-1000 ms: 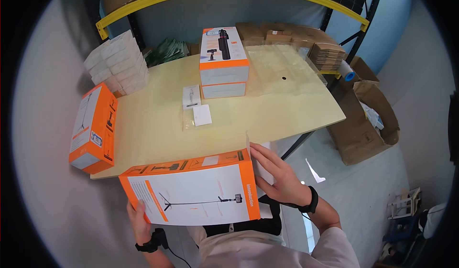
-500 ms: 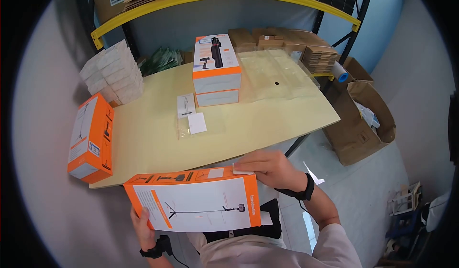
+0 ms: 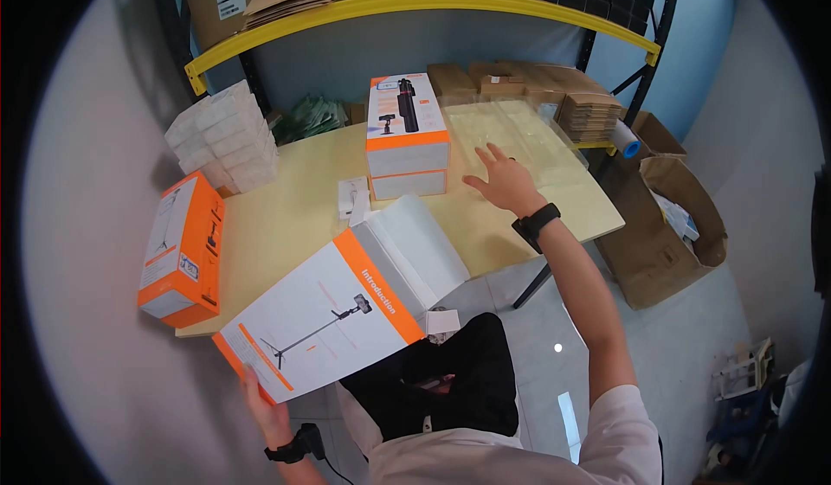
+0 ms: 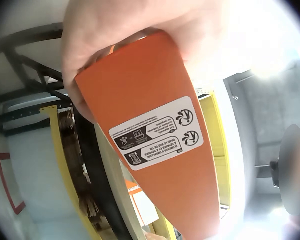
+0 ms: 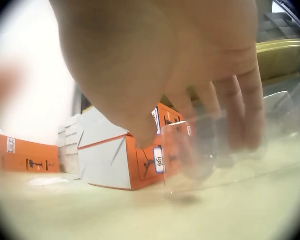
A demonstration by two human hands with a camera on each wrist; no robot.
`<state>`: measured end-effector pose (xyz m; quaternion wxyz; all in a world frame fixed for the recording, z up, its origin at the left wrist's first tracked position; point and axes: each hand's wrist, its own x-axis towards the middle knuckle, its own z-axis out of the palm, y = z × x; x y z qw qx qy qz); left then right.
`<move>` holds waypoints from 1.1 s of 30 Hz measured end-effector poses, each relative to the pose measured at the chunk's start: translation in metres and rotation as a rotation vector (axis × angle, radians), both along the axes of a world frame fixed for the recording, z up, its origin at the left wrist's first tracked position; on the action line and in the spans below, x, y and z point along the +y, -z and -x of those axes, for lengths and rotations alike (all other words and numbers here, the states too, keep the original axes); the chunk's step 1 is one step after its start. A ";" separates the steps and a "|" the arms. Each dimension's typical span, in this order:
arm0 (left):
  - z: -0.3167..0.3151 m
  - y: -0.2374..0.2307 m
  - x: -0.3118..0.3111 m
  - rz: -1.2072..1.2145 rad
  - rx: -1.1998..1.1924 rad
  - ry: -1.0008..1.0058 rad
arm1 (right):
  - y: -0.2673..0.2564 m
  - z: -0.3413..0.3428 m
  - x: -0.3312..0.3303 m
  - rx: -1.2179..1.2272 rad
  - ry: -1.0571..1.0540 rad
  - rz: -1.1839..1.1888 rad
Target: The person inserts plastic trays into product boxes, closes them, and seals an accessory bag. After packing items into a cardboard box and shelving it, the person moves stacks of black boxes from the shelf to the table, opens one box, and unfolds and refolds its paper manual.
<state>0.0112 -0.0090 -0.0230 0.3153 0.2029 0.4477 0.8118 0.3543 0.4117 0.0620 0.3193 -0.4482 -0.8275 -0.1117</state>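
Observation:
An orange and white carton, printed with a stand and the word "Introduction", is tilted over the table's near edge. My left hand grips its lower left end; in the left wrist view the fingers curl round the carton's orange side, which bears a recycling label. At the carton's far right end a white flap hangs unfolded. My right hand reaches out with spread fingers to the clear plastic bags. Seen from the right wrist, clear film overlaps the fingertips.
Two stacked cartons stand mid-table, another orange carton at the left edge. White packs are piled behind it. A small printed packet lies beyond the flap. An open brown box stands on the floor, right.
My right hand has left the carton's end and moved forward and right to the plastic bags. The carton has turned, its right end swinging up toward the table, with its flap now spread out.

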 end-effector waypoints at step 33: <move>0.046 -0.025 -0.009 0.308 0.061 -0.085 | 0.034 -0.212 -0.163 1.336 -0.067 0.911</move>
